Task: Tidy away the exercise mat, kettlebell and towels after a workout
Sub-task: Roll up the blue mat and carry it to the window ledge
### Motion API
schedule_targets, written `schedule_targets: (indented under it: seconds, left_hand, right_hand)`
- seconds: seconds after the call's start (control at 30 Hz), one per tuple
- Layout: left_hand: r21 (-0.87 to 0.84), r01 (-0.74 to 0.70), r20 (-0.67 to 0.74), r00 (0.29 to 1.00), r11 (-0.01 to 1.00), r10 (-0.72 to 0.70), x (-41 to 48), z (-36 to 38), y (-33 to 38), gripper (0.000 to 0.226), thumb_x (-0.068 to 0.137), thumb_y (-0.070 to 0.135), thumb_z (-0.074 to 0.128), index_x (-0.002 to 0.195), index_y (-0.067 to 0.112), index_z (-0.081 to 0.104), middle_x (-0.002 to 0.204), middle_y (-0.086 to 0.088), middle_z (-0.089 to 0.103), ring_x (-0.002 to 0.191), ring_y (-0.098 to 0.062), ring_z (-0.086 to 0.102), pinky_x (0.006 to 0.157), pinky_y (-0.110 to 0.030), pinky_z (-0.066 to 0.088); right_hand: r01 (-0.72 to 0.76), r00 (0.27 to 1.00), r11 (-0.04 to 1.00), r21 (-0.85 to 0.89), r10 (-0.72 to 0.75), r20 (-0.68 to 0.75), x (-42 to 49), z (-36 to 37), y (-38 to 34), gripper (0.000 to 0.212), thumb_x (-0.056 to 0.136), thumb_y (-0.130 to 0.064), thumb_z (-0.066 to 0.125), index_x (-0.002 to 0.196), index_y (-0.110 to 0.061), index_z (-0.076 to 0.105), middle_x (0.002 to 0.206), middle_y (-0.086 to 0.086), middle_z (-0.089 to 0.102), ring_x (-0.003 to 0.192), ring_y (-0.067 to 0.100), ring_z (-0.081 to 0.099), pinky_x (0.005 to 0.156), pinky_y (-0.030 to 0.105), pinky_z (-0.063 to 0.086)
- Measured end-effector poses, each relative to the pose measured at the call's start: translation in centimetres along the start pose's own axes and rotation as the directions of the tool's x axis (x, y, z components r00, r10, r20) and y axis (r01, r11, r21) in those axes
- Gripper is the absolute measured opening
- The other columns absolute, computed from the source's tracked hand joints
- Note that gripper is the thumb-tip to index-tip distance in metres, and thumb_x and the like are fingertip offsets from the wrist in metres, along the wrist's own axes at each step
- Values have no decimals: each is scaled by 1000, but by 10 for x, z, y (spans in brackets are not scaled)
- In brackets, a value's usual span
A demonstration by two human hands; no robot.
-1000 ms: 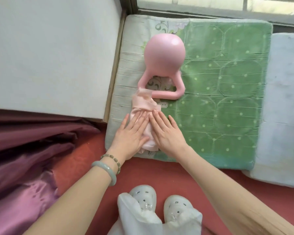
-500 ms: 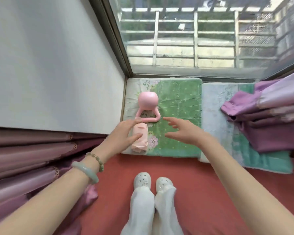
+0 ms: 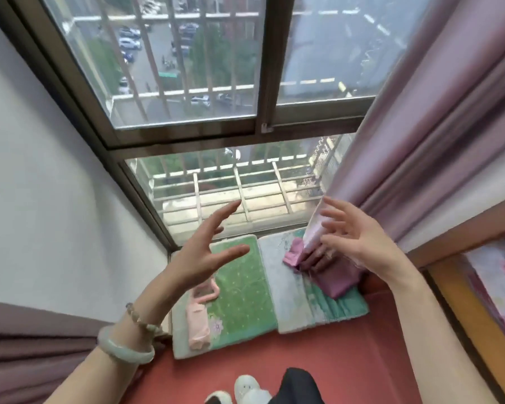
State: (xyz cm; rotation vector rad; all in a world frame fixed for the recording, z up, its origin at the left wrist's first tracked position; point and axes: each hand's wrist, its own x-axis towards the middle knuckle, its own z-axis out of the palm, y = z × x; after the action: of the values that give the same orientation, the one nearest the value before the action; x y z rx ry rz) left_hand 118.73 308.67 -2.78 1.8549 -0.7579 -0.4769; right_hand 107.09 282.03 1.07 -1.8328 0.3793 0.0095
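White slippers (image 3: 247,389) at the bottom edge, on the red floor (image 3: 318,351). Just beyond them sits the green cushion (image 3: 245,287): the folded pink towel (image 3: 199,325) lies along its left side, and the pink kettlebell (image 3: 206,290) rests just past the towel, only its handle showing, the rest hidden behind the left hand (image 3: 200,258). That hand is raised above the cushion, fingers spread, holding nothing. Right of the cushion, the right hand (image 3: 359,240) is up too, fingers apart and empty, beside the pink curtain (image 3: 420,141). Beyond the cushion, the window (image 3: 216,83).
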Motion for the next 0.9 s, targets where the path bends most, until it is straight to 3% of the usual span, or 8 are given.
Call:
schedule_targets:
  seconds: [0.1, 0.2, 0.4, 0.47, 0.57, 0.7, 0.9]
  left_hand:
    - [-22, -137, 94, 986, 990, 139, 19, 6, 46, 77, 70, 59, 67, 137, 54, 29, 140, 33, 35, 130, 10, 35, 103, -8, 31]
    - [-87, -231, 186, 952, 969, 244, 37, 22, 80, 80, 65, 70, 67, 135, 55, 32, 139, 27, 40, 129, 7, 39, 105, -14, 35]
    - [-232, -363, 409, 805, 902, 430, 56, 80, 145, 77, 60, 70, 71, 127, 64, 32, 138, 19, 44, 129, 2, 41, 105, -24, 35]
    - [-277, -391, 473, 739, 878, 479, 52, 105, 166, 76, 59, 71, 71, 125, 66, 32, 136, 19, 45, 128, 2, 42, 105, -24, 36]
    - [-353, -402, 557, 635, 845, 535, 34, 146, 193, 82, 59, 70, 72, 129, 59, 31, 138, 14, 46, 128, 1, 43, 104, -25, 37]
    - [-450, -360, 668, 472, 817, 576, -4, 206, 226, 97, 55, 70, 75, 136, 44, 28, 139, 9, 45, 124, -2, 49, 101, -23, 41]
    - [-576, -272, 762, 163, 771, 627, -89, 300, 286, 95, 57, 63, 79, 137, 44, 29, 139, 9, 46, 117, -10, 57, 93, -27, 50]
  right_hand:
    - [17, 988, 1000, 15, -14, -155, -55, -33, -34, 66, 65, -19, 73, 122, -41, 49, 124, -4, 57, 111, 10, 59, 93, 29, 46]
    - [24, 955, 1000, -5, -25, -294, -103, -55, -52, 67, 66, -17, 74, 124, -39, 48, 125, -3, 57, 109, 8, 59, 92, 26, 48]
    - [11, 819, 998, -68, -48, -572, -203, -73, -69, 66, 78, -5, 73, 124, -42, 43, 128, -5, 53, 110, 2, 56, 88, 21, 49]
    - [-7, 749, 997, -73, -43, -661, -244, -70, -68, 66, 80, -4, 70, 124, -45, 43, 129, -8, 52, 110, 0, 55, 83, 14, 49]
    - [-66, 640, 996, -67, -9, -768, -308, -59, -62, 69, 80, -9, 71, 122, -53, 40, 130, -14, 50, 113, -1, 53, 91, 22, 48]
    - [-125, 412, 992, 14, 65, -909, -397, -37, -56, 76, 78, -12, 73, 134, -44, 33, 133, -9, 47, 118, 4, 50, 98, 28, 44]
    - [-186, 88, 974, 127, 145, -985, -533, 5, -46, 81, 76, -22, 76, 140, -40, 29, 137, -12, 43, 124, 3, 44, 104, 31, 39]
